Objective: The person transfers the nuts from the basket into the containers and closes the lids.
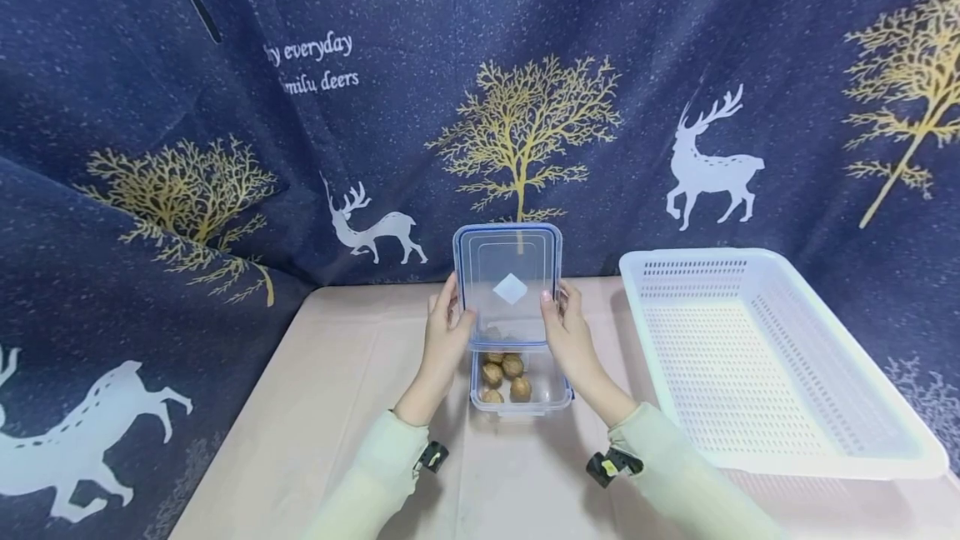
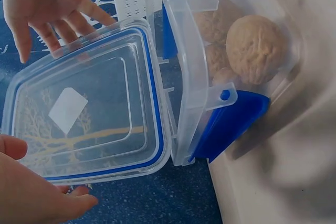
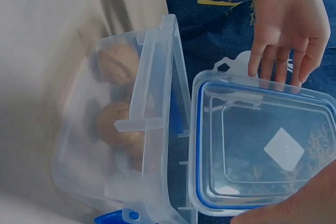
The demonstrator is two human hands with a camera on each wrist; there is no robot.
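A clear plastic lid [image 1: 510,273] with a blue seal and a white diamond label stands raised over the far side of a clear container [image 1: 536,402]. My left hand [image 1: 445,336] holds the lid's left edge, thumb in front and fingers behind. Along the opposite edge, my right hand [image 1: 573,340] grips it the same way. Inside the container lie several walnuts [image 1: 521,389]; the lid covers some of them in the head view. Blue clips hang at the container's sides, one blue clip [image 2: 231,124] showing in the left wrist view.
To the right stands a large white perforated basket [image 1: 660,357]. A pale cloth covers the table [image 1: 322,407]. Behind it hangs a dark blue curtain [image 1: 600,190] printed with deer and trees.
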